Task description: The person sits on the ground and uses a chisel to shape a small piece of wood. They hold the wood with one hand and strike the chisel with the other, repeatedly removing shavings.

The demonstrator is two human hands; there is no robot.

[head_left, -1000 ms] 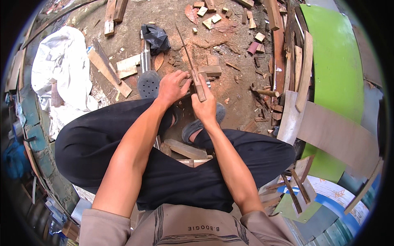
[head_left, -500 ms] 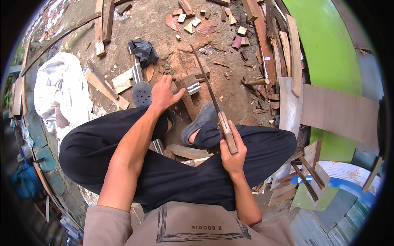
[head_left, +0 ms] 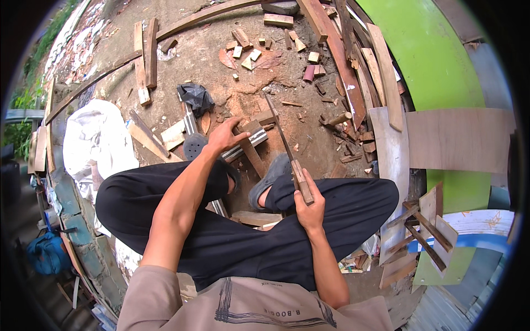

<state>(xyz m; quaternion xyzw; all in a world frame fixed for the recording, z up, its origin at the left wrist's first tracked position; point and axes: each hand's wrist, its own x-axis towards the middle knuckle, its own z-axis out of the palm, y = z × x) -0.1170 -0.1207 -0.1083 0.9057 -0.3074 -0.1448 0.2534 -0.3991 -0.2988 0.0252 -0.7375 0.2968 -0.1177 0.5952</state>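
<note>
My right hand [head_left: 310, 208] is closed round the wooden handle of a hand saw [head_left: 298, 175]. Its narrow dark blade [head_left: 280, 128] points away from me, just right of the wood pieces. My left hand [head_left: 222, 138] grips the far end of a wooden strip [head_left: 253, 156], thumb and fingers on either side. This strip lies across a black-and-white striped bar [head_left: 256, 137] between my feet. A small brown wood block [head_left: 264, 117] sits just beyond. The blade appears apart from the strip, though the exact gap is hard to judge.
Small cut blocks [head_left: 247, 63] and dry leaves lie farther out on the dirt floor. Long planks [head_left: 381, 77] lean along a green panel [head_left: 441, 55] at right. A white sack [head_left: 96, 135], a black plastic bag [head_left: 195, 99] and boards are at left. A hammer [head_left: 335, 118] lies right of centre.
My left hand has closed lower onto the strip, where its thumb was held apart before. The saw stays in my right hand, nearly unmoved. The whole view has shifted slightly.
</note>
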